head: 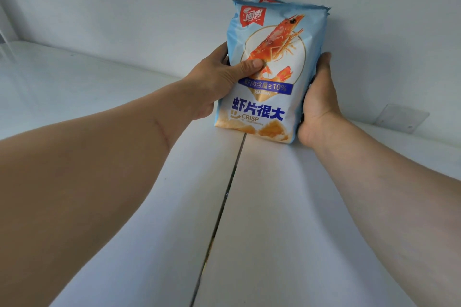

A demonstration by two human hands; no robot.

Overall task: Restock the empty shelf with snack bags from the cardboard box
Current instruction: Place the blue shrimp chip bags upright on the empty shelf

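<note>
Snack bags (269, 77), upright stack at 1 o'clock on shelf (299, 207); left hand (214, 77) and right hand (316, 102) clamp both sides. Risk: puffy stack toppling on release.

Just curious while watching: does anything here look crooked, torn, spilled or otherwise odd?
Nothing stands out. Both the left hand and right hand hold the shrimp crisp bags upright on the white shelf; the front bag looks intact, and nothing is spilled. A dark seam merely joins two shelf panels.
</note>
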